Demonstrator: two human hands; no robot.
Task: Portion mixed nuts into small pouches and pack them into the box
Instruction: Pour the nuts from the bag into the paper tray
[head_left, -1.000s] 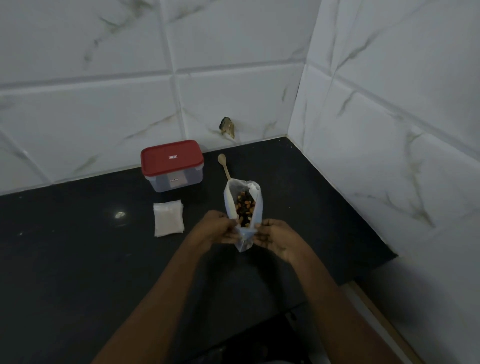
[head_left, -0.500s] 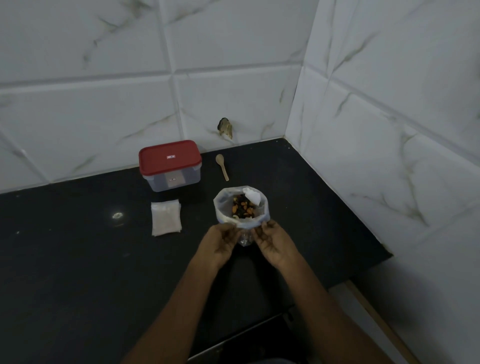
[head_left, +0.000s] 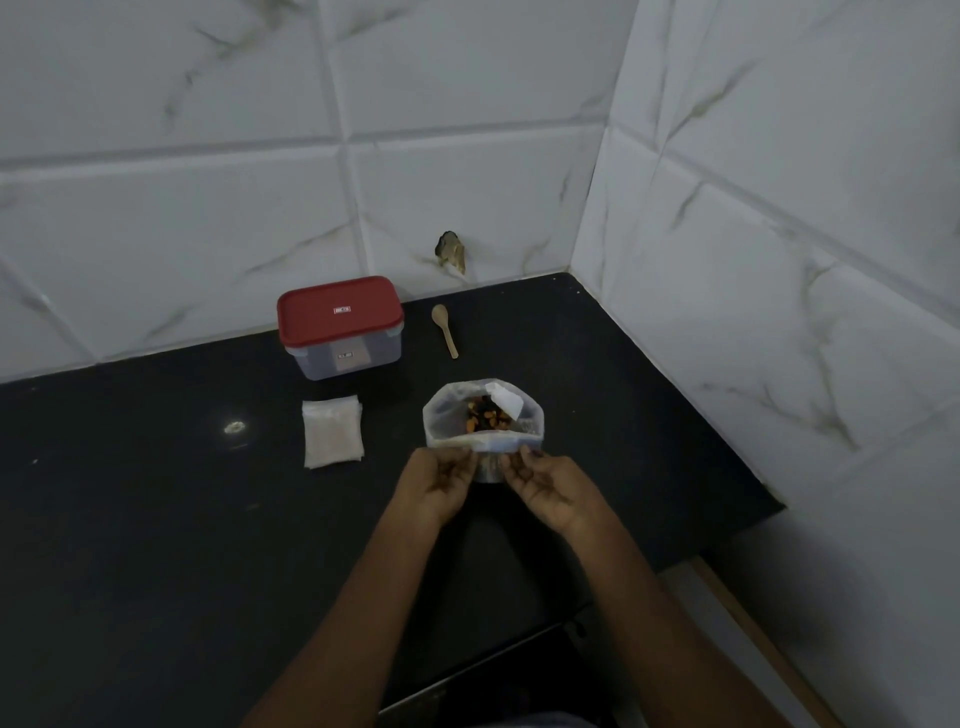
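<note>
A clear plastic bag of mixed nuts (head_left: 483, 415) stands on the black counter (head_left: 156, 519) with its mouth spread wide, and dark and orange nuts show inside. My left hand (head_left: 436, 483) and my right hand (head_left: 550, 488) pinch the near rim of the bag from either side. A clear box with a red lid (head_left: 340, 325) stands shut at the back by the wall. A small stack of empty clear pouches (head_left: 332, 432) lies flat to the left of the bag. A small wooden spoon (head_left: 445, 330) lies behind the bag.
White marble tiled walls meet in a corner at the back right. A chipped spot in the tile (head_left: 451, 252) sits just above the counter. The counter ends at the right front, where a lower floor strip (head_left: 737, 623) shows.
The bag's mouth, narrow and upright a second ago, has been pulled wide open and the bag has settled lower. Both hands moved slightly nearer and now pinch the near rim.
</note>
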